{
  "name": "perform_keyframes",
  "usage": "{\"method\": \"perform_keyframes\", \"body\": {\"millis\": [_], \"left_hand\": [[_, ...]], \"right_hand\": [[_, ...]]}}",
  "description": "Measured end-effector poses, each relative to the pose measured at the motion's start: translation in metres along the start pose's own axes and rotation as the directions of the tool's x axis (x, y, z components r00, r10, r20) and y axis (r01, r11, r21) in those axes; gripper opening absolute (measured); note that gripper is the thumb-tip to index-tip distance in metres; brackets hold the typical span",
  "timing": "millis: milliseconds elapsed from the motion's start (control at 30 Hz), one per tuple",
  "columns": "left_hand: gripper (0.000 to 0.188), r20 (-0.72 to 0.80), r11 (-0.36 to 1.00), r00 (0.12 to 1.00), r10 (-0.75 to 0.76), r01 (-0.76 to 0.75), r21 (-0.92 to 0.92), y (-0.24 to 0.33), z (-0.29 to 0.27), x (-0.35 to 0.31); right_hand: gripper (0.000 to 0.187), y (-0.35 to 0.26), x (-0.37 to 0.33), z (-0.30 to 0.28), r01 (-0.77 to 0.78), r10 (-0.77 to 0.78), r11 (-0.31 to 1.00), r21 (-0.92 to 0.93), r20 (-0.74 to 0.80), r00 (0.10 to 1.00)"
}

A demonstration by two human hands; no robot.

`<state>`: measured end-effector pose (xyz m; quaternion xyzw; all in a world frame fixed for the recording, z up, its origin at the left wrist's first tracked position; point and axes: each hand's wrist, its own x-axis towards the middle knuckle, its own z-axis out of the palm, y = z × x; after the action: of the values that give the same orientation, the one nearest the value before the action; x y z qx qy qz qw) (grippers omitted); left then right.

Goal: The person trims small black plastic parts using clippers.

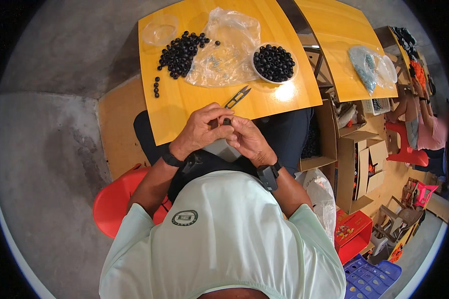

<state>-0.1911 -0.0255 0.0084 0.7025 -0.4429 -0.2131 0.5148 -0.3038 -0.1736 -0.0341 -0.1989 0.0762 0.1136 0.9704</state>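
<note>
My left hand (200, 130) and my right hand (250, 139) meet at the near edge of the yellow table (172, 119). Both have their fingers closed around a small black bead (227, 121), pinched between the fingertips. Just beyond the fingers lie dark thread snips (238, 97) with their blades apart. A loose heap of black beads (178, 57) covers the table's far left, with several more in a short row (156, 87) beside it. To the right stands a white bowl (255, 70) full of similar beads.
A clear plastic bag (229, 50) with small metallic bits lies mid-table, near a clear tub (159, 31). Another yellow table (329, 30) stands to the right, above open cardboard boxes (320, 132). A person in pink (431, 132) sits farther right. My red chair (112, 202) is beneath me.
</note>
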Motion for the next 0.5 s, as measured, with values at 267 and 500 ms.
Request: {"method": "perform_keyframes", "body": {"millis": [267, 500], "left_hand": [[0.042, -0.051, 0.983, 0.985, -0.163, 0.158, -0.088, 0.003, 0.016, -0.005], [0.039, -0.099, 0.985, 0.986, -0.133, 0.12, -0.128, 0.001, 0.019, -0.004]], "right_hand": [[0.038, -0.001, 0.001, 0.013, 0.087, -0.104, 0.974, -0.208, -0.076, 0.992], [0.037, 0.012, 0.003, 0.001, 0.141, -0.15, 0.983, -0.117, -0.073, 0.986]]}}
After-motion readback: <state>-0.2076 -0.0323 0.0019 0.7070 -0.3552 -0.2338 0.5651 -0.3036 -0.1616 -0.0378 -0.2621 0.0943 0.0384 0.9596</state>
